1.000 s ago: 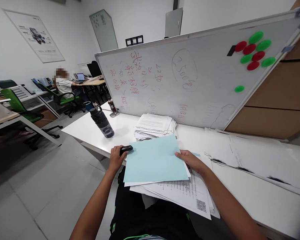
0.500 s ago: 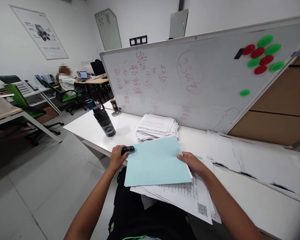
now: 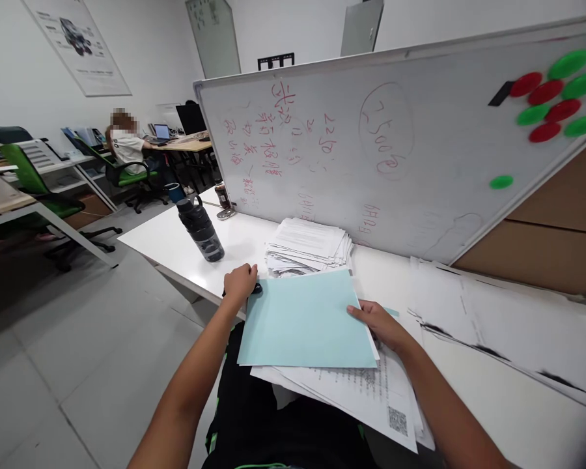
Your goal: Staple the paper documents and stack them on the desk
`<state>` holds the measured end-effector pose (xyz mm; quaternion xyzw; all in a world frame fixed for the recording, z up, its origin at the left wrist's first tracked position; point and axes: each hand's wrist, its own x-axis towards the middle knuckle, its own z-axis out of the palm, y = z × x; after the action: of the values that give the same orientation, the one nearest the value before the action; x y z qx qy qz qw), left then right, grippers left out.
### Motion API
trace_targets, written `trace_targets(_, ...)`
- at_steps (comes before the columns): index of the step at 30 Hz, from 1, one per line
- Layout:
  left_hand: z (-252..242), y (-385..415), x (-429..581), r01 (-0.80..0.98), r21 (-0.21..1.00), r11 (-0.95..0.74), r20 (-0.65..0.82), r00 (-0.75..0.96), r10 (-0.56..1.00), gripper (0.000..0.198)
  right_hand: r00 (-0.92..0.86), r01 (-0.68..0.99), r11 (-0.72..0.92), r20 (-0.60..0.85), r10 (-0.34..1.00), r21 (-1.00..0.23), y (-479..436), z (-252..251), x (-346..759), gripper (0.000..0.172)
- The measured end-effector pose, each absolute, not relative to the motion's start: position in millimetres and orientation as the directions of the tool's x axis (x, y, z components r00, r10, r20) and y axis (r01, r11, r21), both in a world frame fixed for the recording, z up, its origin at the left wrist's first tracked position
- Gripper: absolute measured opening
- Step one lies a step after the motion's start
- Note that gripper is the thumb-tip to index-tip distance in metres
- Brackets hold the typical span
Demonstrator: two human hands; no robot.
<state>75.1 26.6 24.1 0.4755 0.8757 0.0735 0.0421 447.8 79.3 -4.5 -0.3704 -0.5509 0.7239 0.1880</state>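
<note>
A light blue sheet (image 3: pixel 303 322), with white paper showing under its edges, lies over my lap at the table's front edge. My right hand (image 3: pixel 374 319) is closed on its right edge, thumb on top. At the upper left corner my left hand (image 3: pixel 241 283) is closed over a black stapler (image 3: pixel 258 288); most of the stapler is hidden, with its rounded end showing over the sheet's corner. Beneath the blue sheet, printed white pages (image 3: pixel 351 397) with a QR code rest on my lap.
A paper stack (image 3: pixel 307 244) sits behind the blue sheet on the white table (image 3: pixel 151 238). A dark water bottle (image 3: pixel 201 231) stands to its left. Large white sheets (image 3: pixel 498 326) lie on the right. A whiteboard (image 3: pixel 332 150) leans behind. A person (image 3: pixel 127 146) sits at a far desk.
My left hand has turned and moved right and up over the stapler, now covering more of it. My right hand keeps its grip on the sheet. The view has shifted slightly.
</note>
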Motion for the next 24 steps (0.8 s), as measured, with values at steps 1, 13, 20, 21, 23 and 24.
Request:
trace_targets(1,21.6,30.0,75.2,0.833,0.135,0.537,-0.048,-0.535,0.843,0.053,-0.654,0.139,-0.324,-0.332,0.680,-0.936,79.2,-4.2,447.7,0.048)
trace_targets(13,14.1,36.8,73.7,0.893,0.131,0.430,-0.031,-0.430,0.902,0.044,-0.662,0.170,-0.220,-0.277,0.697,-0.961,74.4,-6.4,435.8,0.057)
trace_targets(20,14.2,22.9,66.9,0.880,0.299,0.369,0.207,-0.437,0.875,0.048,-0.635,0.240,-0.115,-0.246,0.733,-0.964,71.0,6.8,422.4,0.054)
trace_targets(21,13.6,19.7,64.8,0.883,0.333,0.331,0.287,-0.429,0.857,0.049,-0.623,0.253,-0.100,-0.241,0.744,-0.962,69.4,10.9,420.6,0.053)
trace_targets(23,10.3,12.1,60.3,0.898,0.353,0.262,0.428,-0.404,0.808,0.049,-0.594,0.272,-0.069,-0.224,0.773,-0.960,64.7,20.4,417.5,0.049)
trace_targets(24,7.4,8.1,58.1,0.909,0.338,0.243,0.476,-0.388,0.789,0.048,-0.577,0.279,-0.054,-0.213,0.789,-0.959,61.4,25.7,416.3,0.047)
